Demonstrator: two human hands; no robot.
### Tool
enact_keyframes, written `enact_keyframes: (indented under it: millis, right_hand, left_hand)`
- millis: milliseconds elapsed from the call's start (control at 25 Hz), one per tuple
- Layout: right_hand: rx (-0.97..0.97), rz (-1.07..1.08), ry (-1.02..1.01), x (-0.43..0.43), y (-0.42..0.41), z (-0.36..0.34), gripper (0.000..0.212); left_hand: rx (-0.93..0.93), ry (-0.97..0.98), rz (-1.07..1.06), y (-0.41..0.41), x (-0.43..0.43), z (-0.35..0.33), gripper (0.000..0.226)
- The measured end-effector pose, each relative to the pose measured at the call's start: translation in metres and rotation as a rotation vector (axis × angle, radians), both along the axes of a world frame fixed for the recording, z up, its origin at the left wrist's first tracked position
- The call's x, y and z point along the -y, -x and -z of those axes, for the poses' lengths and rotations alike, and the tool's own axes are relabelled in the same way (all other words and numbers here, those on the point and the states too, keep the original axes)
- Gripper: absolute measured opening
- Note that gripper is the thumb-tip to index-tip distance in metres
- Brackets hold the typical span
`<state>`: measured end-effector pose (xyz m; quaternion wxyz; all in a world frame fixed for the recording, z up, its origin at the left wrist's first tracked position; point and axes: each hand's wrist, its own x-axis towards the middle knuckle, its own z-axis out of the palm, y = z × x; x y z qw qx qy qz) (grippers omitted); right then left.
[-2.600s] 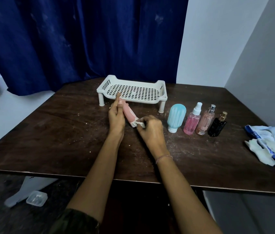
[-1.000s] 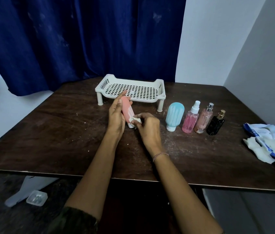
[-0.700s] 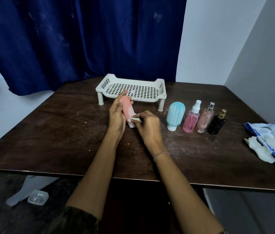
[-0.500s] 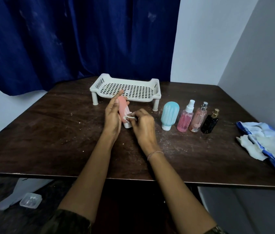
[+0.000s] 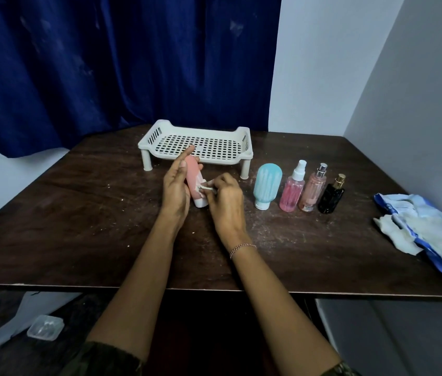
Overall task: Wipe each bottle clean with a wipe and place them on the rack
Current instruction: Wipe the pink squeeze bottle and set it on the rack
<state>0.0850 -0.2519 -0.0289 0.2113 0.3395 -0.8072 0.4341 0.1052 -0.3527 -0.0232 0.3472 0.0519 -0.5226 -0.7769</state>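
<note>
A: Pink bottle (image 5: 193, 173), position?

B: In front of the rack (image 5: 214, 162), over the middle of the table (image 5: 78, 226). Tilted, white cap end low and toward the person. Can't tell whether the cap touches the tabletop.

A: Left hand (image 5: 176, 187)?

B: Grips the pink bottle from its left side. Forefinger stretched straight up past the bottle's top, other fingertips showing round the far side, thumb lying along the near side.

A: Right hand (image 5: 226, 203)?

B: Fingers curled, pinching a small crumpled wipe (image 5: 205, 186) and pressing it against the bottle's lower half, just above the cap. Thin bracelet (image 5: 242, 247) on that wrist.

A: Rack contents?

B: Perforated tray on four short legs, nothing on it.

A: Other bottles?

B: Four upright in a row right of the rack's near right leg, close together: teal bottle (image 5: 267, 184) standing on its cap, pink spray bottle (image 5: 293, 192), rose perfume bottle (image 5: 312, 189), black perfume bottle (image 5: 332, 196).

A: Right edge?

B: Blue wipe pack (image 5: 437, 240), opened, with a loose wipe (image 5: 393, 236) lying against its left side. Well apart from the bottles.

A: Background?

B: Dark blue curtain (image 5: 106, 63) behind the table.
</note>
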Motion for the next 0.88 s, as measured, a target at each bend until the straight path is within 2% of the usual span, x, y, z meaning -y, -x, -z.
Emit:
enact_keyframes:
  millis: [200, 400, 600, 760, 880]
  right_hand:
    - [-0.104, -0.085, -0.122, 0.001, -0.007, -0.001, 0.004]
    - [0.008, -0.022, 0.027, 0.000, 0.004, 0.001, 0.008]
    - [-0.121, -0.051, -0.078, 0.003, -0.005, 0.000, 0.005]
    - [-0.071, 0.026, 0.031, -0.001, 0.001, -0.001, 0.007]
    - [-0.134, 0.030, -0.001, 0.000, -0.004, -0.002, 0.007]
  left_hand:
    - [0.008, 0.013, 0.019, -0.001, 0.000, 0.000, 0.032]
    - [-0.025, 0.042, 0.033, 0.000, 0.001, 0.003, 0.032]
    - [-0.012, 0.074, 0.056, 0.003, 0.004, 0.007, 0.031]
    - [-0.045, 0.113, 0.078, 0.004, 0.005, 0.011, 0.030]
    - [-0.080, 0.152, 0.073, 0.005, 0.005, 0.012, 0.027]
